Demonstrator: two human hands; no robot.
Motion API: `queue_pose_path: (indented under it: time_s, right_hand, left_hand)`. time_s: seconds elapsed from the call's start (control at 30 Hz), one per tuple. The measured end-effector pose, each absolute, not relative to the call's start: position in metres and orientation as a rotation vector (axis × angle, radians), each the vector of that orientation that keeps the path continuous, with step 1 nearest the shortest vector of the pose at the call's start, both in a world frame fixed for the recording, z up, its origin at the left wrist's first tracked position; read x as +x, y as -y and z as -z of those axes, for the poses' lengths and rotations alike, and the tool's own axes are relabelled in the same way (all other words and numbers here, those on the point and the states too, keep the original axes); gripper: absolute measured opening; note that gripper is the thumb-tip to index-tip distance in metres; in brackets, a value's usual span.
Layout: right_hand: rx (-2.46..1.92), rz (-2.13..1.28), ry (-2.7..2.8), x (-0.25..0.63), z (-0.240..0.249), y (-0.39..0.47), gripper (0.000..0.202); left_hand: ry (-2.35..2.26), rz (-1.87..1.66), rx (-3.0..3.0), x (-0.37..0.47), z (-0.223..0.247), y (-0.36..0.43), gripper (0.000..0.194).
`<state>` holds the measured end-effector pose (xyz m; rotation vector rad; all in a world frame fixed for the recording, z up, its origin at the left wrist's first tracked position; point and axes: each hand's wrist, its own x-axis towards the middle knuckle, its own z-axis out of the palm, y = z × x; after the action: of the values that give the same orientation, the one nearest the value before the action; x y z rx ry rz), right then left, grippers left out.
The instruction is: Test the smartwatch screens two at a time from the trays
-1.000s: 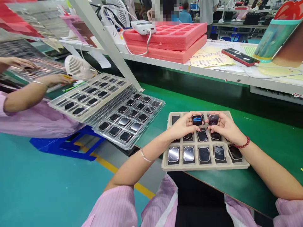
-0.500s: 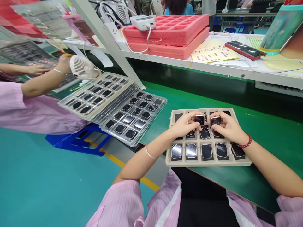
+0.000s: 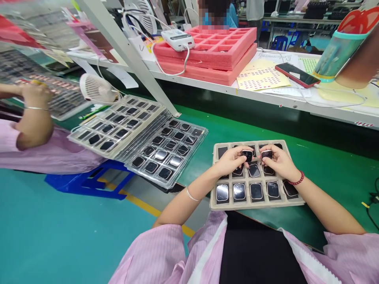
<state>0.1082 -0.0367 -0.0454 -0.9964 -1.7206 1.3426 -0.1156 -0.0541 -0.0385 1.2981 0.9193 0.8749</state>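
Note:
My left hand [image 3: 232,161] pinches a smartwatch body [image 3: 246,156] with a dark screen, held above a beige tray [image 3: 257,203]. Close beside it, my right hand [image 3: 278,159] grips a second smartwatch body [image 3: 266,154], its lower part covered by my thumb. The two watch bodies are held up side by side, a small gap between them. Under my hands, the tray's square pockets carry several more strapless watches, such as the watch [image 3: 254,170] in the middle and the watch [image 3: 222,192] at the near left. My hands hide part of the back rows.
Left of me lie a clear plastic tray [image 3: 194,156] of watches and a second beige tray [image 3: 89,146]. A slanted white post [image 3: 142,65] supports a shelf holding red foam trays [image 3: 204,59] and a phone [image 3: 297,75]. A co-worker's arm [image 3: 37,102] and a small fan [image 3: 97,87] are further left.
The view has shifted a little. Both of my hands keep hold of their watch bodies over the tray. The co-worker's arm has moved away to the left.

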Motion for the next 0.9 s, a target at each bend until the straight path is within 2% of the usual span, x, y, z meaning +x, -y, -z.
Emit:
queue_pose_path:
  time_s: [0.1, 0.27, 0.47, 0.9]
  right_hand:
    - [-0.994, -1.361, 1.718, 0.105, 0.04, 0.039, 0.025]
    - [-0.99, -1.411, 1.786, 0.101, 0.029, 0.035, 0.038]
    - [-0.919, -1.459, 1.828, 0.089, 0.02, 0.011, 0.035]
    - [-0.919, -1.453, 1.782, 0.09, 0.032, 0.005, 0.025]
  left_hand:
    - [-0.93, -0.879, 1.276, -0.117, 0.039, 0.053, 0.048]
    - [-0.904, -0.917, 1.206, -0.12, 0.038, 0.05, 0.058]
    - [-0.896, -1.026, 1.139, -0.123, 0.036, 0.047, 0.049]
    - [-0.914, -1.068, 1.104, -0.126, 0.038, 0.047, 0.045]
